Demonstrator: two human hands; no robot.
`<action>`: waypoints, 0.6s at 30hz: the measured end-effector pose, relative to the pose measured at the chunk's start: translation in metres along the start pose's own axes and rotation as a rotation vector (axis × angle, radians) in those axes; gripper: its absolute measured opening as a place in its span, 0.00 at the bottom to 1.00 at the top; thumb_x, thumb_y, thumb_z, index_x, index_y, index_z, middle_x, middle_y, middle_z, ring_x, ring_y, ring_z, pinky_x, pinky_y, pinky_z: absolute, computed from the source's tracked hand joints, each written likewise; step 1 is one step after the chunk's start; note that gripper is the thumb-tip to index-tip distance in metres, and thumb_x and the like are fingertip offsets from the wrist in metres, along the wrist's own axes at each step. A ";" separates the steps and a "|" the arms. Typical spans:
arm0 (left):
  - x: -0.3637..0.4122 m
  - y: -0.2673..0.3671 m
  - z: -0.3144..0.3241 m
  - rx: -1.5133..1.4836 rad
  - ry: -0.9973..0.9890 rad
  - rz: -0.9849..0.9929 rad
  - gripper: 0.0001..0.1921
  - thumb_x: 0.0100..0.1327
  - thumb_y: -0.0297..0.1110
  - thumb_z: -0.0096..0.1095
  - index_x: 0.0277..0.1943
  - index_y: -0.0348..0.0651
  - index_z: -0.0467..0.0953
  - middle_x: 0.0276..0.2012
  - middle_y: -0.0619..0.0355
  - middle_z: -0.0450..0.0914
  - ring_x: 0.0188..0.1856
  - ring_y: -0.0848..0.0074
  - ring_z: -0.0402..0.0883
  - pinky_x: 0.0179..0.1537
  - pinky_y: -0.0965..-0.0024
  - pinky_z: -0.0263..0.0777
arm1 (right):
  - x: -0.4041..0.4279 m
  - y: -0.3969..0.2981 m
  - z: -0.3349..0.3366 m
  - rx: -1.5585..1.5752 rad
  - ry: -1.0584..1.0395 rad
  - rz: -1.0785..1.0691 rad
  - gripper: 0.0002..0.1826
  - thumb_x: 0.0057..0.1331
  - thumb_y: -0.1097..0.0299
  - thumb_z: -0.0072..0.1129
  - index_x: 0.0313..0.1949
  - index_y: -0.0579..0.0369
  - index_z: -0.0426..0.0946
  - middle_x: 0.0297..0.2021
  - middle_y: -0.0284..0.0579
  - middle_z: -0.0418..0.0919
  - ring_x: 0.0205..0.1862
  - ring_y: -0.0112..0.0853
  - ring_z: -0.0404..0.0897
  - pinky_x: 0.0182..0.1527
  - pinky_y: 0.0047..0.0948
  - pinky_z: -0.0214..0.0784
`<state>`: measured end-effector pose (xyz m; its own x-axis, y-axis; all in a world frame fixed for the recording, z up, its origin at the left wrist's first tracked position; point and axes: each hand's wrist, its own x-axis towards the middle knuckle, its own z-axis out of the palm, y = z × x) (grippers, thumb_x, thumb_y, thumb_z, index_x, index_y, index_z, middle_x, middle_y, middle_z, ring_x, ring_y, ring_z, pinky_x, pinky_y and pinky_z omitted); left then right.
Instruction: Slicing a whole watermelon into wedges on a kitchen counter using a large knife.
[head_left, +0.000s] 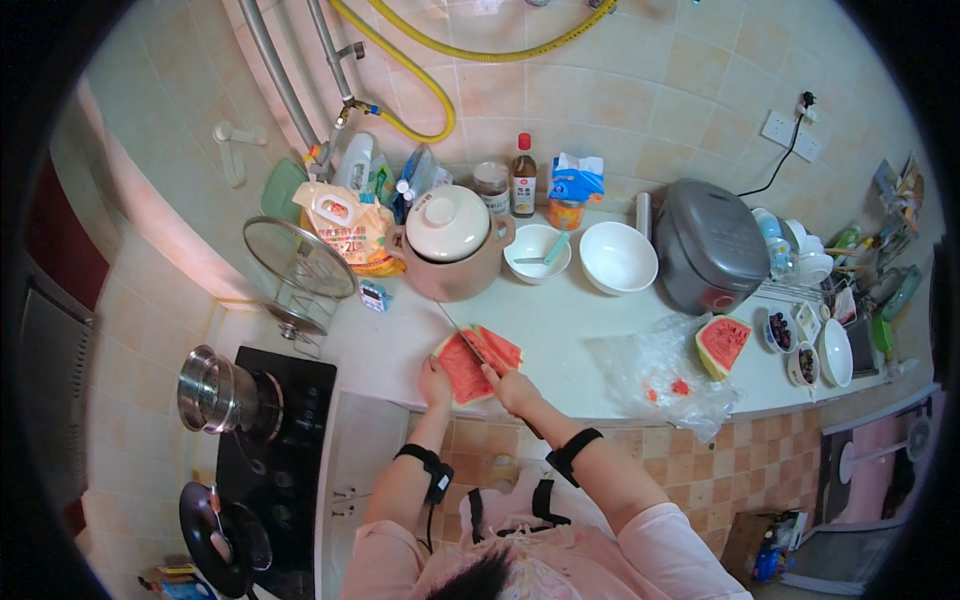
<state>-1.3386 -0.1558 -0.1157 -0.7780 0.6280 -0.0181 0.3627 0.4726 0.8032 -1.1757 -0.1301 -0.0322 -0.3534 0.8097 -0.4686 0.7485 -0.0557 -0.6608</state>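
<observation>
A thick piece of watermelon (460, 373) lies on the white counter before me, red flesh facing up. My left hand (436, 382) rests against its left side, fingers on the rind and the edge of the flesh. A kitchen knife (463, 337) is gripped in my right hand (516, 390), its blade slanting up and left across the melon. Right of the blade lies a narrower watermelon section (501, 343); whether it is fully severed I cannot tell. The knife's handle is partly hidden under my right hand.
Behind the melon stand a lidded ceramic pot (454, 255), a white bowl with a green-handled peeler (556, 249) and a larger white bowl (618, 257). Rightward are a rice cooker (711, 244), a plastic bag (637, 367) and a watermelon wedge (721, 345). A black cooktop (300, 420) is at left.
</observation>
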 end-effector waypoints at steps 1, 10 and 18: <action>-0.003 0.006 0.005 -0.020 0.015 0.010 0.19 0.64 0.40 0.36 0.43 0.35 0.71 0.40 0.42 0.74 0.43 0.53 0.72 0.44 0.61 0.65 | 0.008 0.012 0.003 0.006 0.010 0.005 0.38 0.62 0.38 0.28 0.33 0.66 0.73 0.26 0.64 0.74 0.33 0.52 0.75 0.38 0.44 0.66; -0.009 0.011 0.001 -0.056 0.025 0.002 0.18 0.64 0.39 0.36 0.46 0.37 0.71 0.42 0.43 0.74 0.44 0.53 0.72 0.45 0.61 0.65 | 0.015 0.030 0.003 -0.007 0.127 -0.235 0.39 0.61 0.38 0.28 0.27 0.68 0.73 0.18 0.59 0.73 0.24 0.48 0.75 0.32 0.43 0.67; -0.007 0.025 -0.001 -0.058 -0.015 0.071 0.18 0.64 0.39 0.36 0.45 0.36 0.70 0.40 0.43 0.74 0.43 0.53 0.72 0.44 0.61 0.65 | 0.011 0.048 0.002 0.210 -0.003 -0.065 0.41 0.58 0.33 0.34 0.14 0.67 0.67 0.11 0.49 0.69 0.12 0.36 0.71 0.18 0.31 0.66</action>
<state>-1.3242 -0.1492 -0.0955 -0.7436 0.6679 0.0320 0.3864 0.3901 0.8358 -1.1451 -0.1251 -0.0702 -0.3987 0.8138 -0.4228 0.5907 -0.1248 -0.7972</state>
